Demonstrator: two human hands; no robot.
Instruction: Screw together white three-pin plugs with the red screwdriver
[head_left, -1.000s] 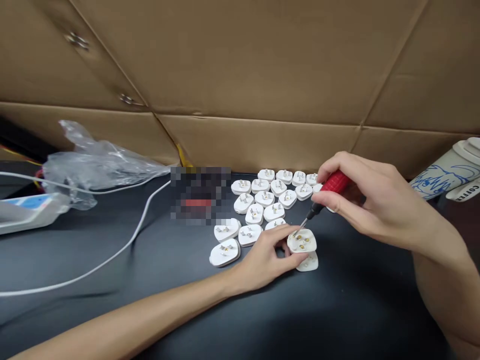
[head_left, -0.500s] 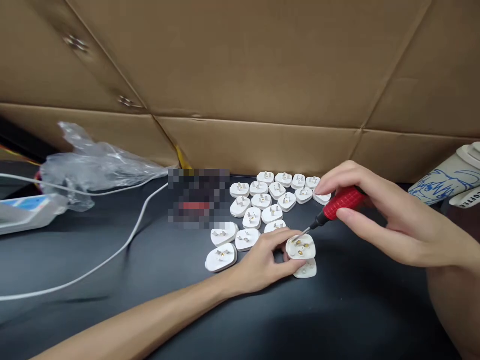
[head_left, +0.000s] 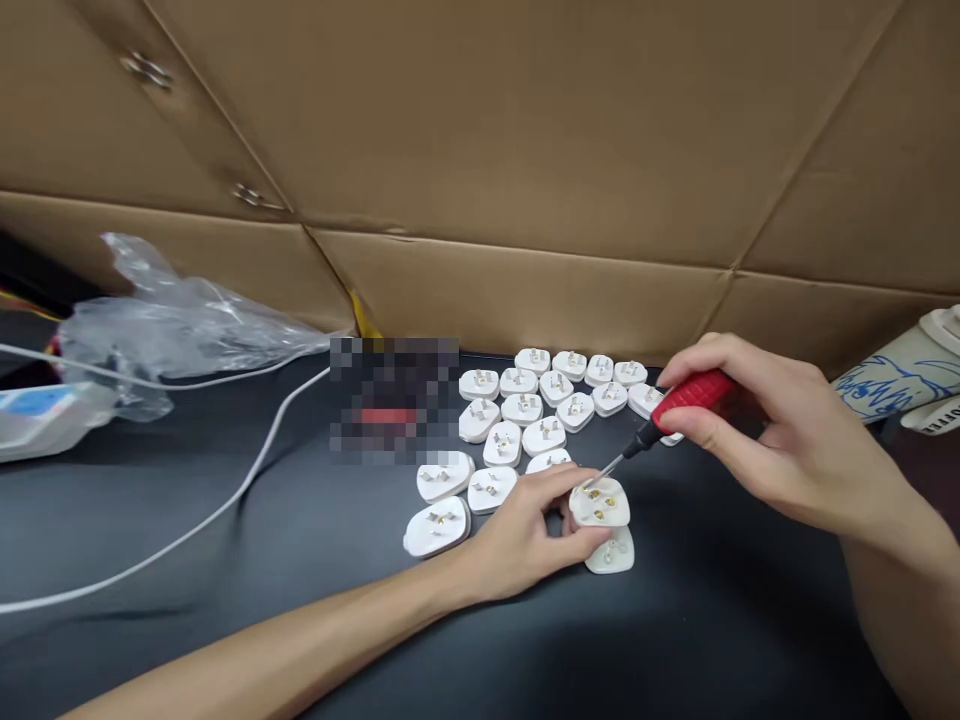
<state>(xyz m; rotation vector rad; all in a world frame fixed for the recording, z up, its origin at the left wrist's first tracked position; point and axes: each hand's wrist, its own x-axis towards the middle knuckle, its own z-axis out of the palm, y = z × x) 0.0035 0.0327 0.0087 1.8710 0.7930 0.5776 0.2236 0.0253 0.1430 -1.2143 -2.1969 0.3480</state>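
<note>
My left hand point(head_left: 529, 535) is closed, with thumb and fingers pinching a white electrical plug point(head_left: 611, 498) whose upper side shows brass-coloured terminals. Just below it, close to my left thumb, lies another white plug piece point(head_left: 613, 552), partly covered by the held one. Wrapped round the red handle of a screwdriver point(head_left: 694, 392) is my right hand point(head_left: 780, 430). The screwdriver slants down to the left, and its metal tip meets the held plug near a terminal at the upper left edge. Whether the tip sits in a screw is too small to tell.
Several white plugs point(head_left: 523, 408) lie prongs up in loose rows behind my left hand. A white cable point(head_left: 259, 465), a clear plastic bag point(head_left: 202, 320) and a white device point(head_left: 56, 425) are on the left. At the right edge stands a patterned cup point(head_left: 900, 370). Brown padded panel point(head_left: 487, 150) behind.
My right fingers have shifted on the screwdriver handle, drawing back slightly to the right, while its tip stays at the plug. The view has moved a little.
</note>
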